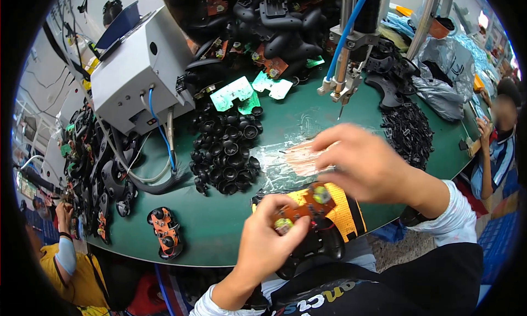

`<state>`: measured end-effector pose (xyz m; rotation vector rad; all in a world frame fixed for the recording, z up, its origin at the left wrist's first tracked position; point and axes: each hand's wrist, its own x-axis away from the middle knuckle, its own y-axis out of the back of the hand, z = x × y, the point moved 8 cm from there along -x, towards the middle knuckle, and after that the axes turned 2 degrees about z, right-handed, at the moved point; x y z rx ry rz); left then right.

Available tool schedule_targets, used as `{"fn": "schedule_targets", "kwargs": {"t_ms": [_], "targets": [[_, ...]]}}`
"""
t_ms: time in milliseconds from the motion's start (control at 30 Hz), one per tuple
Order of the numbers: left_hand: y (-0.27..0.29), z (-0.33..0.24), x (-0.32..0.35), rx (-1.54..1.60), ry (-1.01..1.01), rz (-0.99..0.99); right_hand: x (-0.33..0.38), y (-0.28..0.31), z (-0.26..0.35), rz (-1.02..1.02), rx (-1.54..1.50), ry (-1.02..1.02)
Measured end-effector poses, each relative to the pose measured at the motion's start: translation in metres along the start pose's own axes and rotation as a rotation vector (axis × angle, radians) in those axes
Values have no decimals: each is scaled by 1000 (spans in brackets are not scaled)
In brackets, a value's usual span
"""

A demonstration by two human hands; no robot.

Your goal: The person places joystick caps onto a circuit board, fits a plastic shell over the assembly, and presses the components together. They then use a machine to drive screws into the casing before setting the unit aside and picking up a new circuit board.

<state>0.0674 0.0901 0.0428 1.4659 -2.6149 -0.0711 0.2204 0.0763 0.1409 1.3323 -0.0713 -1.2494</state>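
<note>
My left hand grips a black game controller shell with an orange circuit board set in it, near the table's front edge. My right hand hovers just above and to the right of the board, fingers curled near a bundle of thin pinkish wires lying on clear plastic. Whether those fingers pinch a wire is blurred. A yellow perforated pad lies under the shell.
A pile of black thumbstick caps sits mid-table on the green table. A grey machine box stands at left, a dispensing nozzle at right, green boards and black shells behind. An assembled controller lies front left. Other people work at both sides.
</note>
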Motion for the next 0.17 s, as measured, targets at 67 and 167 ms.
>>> {"fn": "schedule_targets", "kwargs": {"t_ms": [67, 167], "targets": [[24, 8, 7, 86, 36, -95, 20, 21, -2, -122, 7, -116], [22, 29, 13, 414, 246, -50, 61, 1, 24, 46, 17, -126]]}}
